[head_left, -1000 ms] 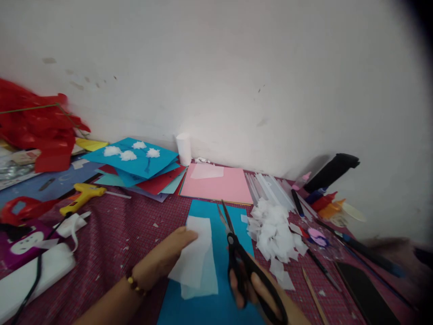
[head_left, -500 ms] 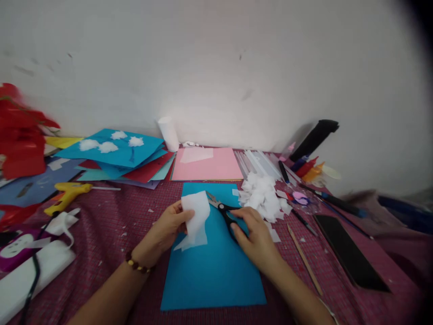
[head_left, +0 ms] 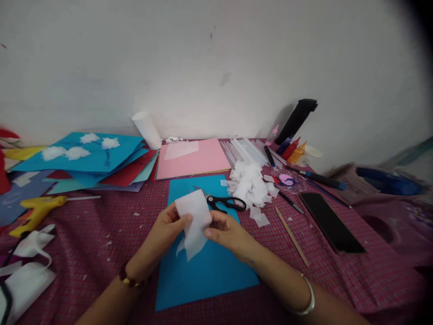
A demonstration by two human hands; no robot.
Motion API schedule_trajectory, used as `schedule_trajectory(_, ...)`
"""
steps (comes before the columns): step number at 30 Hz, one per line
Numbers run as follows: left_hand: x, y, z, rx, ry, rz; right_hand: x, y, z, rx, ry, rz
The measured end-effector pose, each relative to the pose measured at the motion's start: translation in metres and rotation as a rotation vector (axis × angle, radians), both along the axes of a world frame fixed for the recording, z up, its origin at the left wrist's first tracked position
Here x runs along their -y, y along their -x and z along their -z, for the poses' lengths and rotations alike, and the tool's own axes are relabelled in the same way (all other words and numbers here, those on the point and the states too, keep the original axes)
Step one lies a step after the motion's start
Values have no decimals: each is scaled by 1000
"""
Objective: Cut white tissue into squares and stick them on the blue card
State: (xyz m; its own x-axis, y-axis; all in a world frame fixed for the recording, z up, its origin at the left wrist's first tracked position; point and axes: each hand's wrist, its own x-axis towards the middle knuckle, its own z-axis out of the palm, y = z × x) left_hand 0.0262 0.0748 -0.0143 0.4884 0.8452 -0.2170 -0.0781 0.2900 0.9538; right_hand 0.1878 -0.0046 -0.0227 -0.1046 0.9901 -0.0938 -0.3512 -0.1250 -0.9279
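Observation:
A piece of thin white tissue paper (head_left: 195,216) hangs between my two hands, over a blue sheet of paper (head_left: 203,275). My left hand (head_left: 171,222) pinches its left side between thumb and fingers. On the right edge, my right hand (head_left: 225,230) grips the same piece with thumb and fingertips. Black-handled scissors (head_left: 226,203) lie on the blue sheet just behind the tissue, their blades partly hidden by it. Right of the scissors is a heap of white tissue pieces (head_left: 250,183), with a few loose squares beside it.
Pink paper (head_left: 192,158) lies at the back beside a white roll (head_left: 148,130). At left are a stack of coloured sheets (head_left: 81,153) and a yellow glue gun (head_left: 40,212). On the right lie a wooden stick (head_left: 292,237), a phone (head_left: 331,223) and paint bottles (head_left: 294,149).
The scissors have left my right hand and now lie on the blue sheet. My right hand has moved left and taken hold of the tissue paper. The view has turned slightly right.

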Motion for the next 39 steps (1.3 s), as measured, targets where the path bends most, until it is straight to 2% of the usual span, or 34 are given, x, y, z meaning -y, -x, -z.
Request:
schedule_trajectory(4, -2, -1, 2, -42, -101, -36, 1, 3, -1, 24, 81, 35)
schedule_trajectory(8, -15, 10, 0, -168, -318, -274, 2, -8, -10, 86, 129, 75)
schedule_trajectory(10, -21, 17, -4, -222, -394, -316, 5, -18, -13, 96, 129, 21)
schedule_trajectory(13, -22, 20, -8, -230, -300, -186, 10, -30, -15, 40, 98, -119)
schedule_trajectory(19, -4, 10, -9, 86, 150, 285, 21, -36, -15, -140, 69, -302)
schedule_trajectory(21, 0, 11, -8, 147, 181, 405, 21, -37, -15, -126, 57, -319)
schedule_trajectory(23, 1, 15, -7, 84, 145, 475, 19, -39, -15, -67, 55, -294)
schedule_trajectory(25, 0, 19, -6, -62, 98, 454, 16, -41, -14, 26, 68, -242)
schedule_trajectory(27, -3, 21, -6, -172, 69, 358, 13, -43, -14, 113, 88, -175)
schedule_trajectory(30, -7, 20, -9, -226, 30, 213, 7, -42, -12, 170, 98, -6)
schedule_trajectory(33, -8, 17, -13, -265, -30, 167, 4, -39, -11, 248, 79, 164)
schedule_trajectory(36, -8, 16, -14, -254, -93, 154, 3, -37, -14, 330, 48, 184)
schedule_trajectory(39, -9, 18, -10, -161, -80, 112, 4, -37, -16, 346, 36, 167)
